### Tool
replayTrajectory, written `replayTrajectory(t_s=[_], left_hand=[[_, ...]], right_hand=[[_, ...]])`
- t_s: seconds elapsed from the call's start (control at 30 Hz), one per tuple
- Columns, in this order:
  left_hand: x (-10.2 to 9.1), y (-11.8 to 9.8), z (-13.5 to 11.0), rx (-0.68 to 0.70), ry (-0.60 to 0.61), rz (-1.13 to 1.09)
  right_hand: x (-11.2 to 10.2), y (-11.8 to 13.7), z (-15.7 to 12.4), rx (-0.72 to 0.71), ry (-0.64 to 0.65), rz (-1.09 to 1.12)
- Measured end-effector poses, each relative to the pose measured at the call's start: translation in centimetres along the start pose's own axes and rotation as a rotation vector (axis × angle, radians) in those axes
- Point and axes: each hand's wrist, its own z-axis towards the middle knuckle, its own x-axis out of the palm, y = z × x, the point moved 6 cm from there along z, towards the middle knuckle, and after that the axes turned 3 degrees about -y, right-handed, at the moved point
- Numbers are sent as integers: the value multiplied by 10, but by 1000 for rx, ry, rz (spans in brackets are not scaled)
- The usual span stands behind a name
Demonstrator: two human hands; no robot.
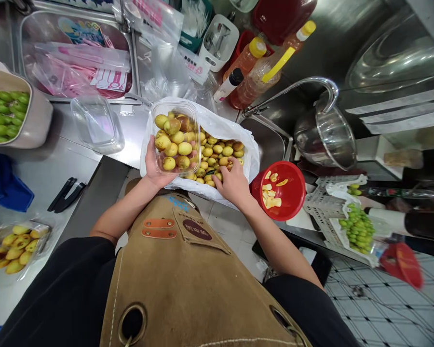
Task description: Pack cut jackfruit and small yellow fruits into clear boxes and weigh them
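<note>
My left hand (pixel 155 168) grips a clear plastic box (pixel 174 139) filled with yellow-brown fruits, holding it over a white plastic bag (pixel 235 135) of the same fruits. My right hand (pixel 233 184) reaches into the bag, fingers curled down among the loose fruits (pixel 220 153); whether they hold one is hidden. A tan apron (pixel 188 284) covers my front below both arms.
An empty clear box (pixel 96 123) lies on the steel counter at left. A beige bowl of green fruits (pixel 7 113) sits far left, a packed box (pixel 14 246) lower left. A red bowl with peel pieces (pixel 280 190) stands right of the bag, beside the sink and tap (pixel 311 86). Bottles (pixel 253 67) stand behind.
</note>
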Motion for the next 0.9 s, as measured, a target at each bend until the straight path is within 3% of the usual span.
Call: replayTrajectory(t_s=[0.17,0.27,0.33,0.43,0.53,0.67,0.73,0.77,0.83,0.9], left_hand=[[-1,3,1,-45,-36,-38],[-3,5,2,-67,-53,-34],[-5,5,4,-75,-78,-34],[-6,5,7,-78,-100,-11],[0,10,4,-96,-89,55],[11,28,-15,-58,-54,118],[13,43,-26,-89,-13,172],[12,53,-32,-133,17,204],[9,74,-41,-231,72,263],[2,99,-51,-327,103,323]], right_hand=[[1,-1,-7,9,141,-50],[5,-8,-3,-34,223,57],[0,-9,0,-43,212,152],[-29,8,7,1,75,276],[-73,49,17,-21,-163,369],[-110,108,22,-288,-389,375],[-119,117,3,-363,-530,357],[-122,114,-15,-315,-619,362],[-115,98,-65,-45,-754,427],[-87,88,-128,301,-724,608]])
